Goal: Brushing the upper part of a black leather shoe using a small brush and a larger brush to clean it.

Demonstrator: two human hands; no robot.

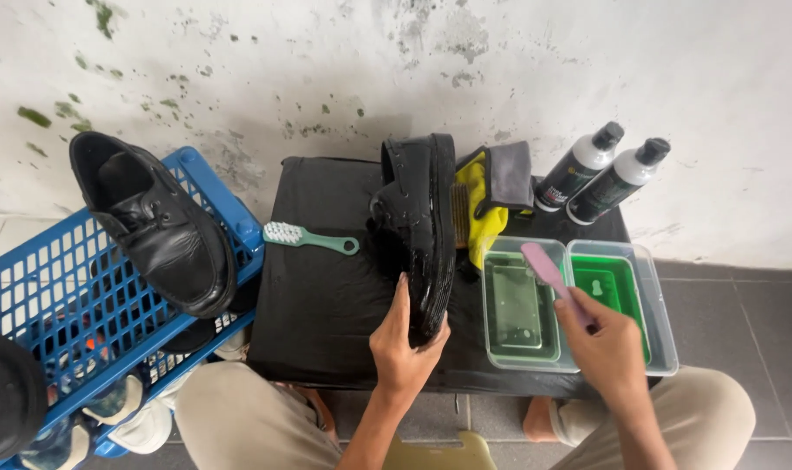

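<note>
My left hand (404, 341) grips the wet black shoe (419, 228) on its side on the black-covered table (322, 287). My right hand (606, 348) holds a pink brush (548, 271) over the clear tubs (579, 305); beyond, two bottles (600, 172).

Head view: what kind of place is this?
Probably a simple shoe-cleaning spot by a stained wall: a wet black shoe in the left hand, tubs of green liquid, a blue basket of shoes.

To your left: second black shoe (156, 228) resting on blue crate (47, 287). Green brush (309, 237) on black cover (326, 296). Two bottles (600, 174) against stained wall (326, 61).
</note>
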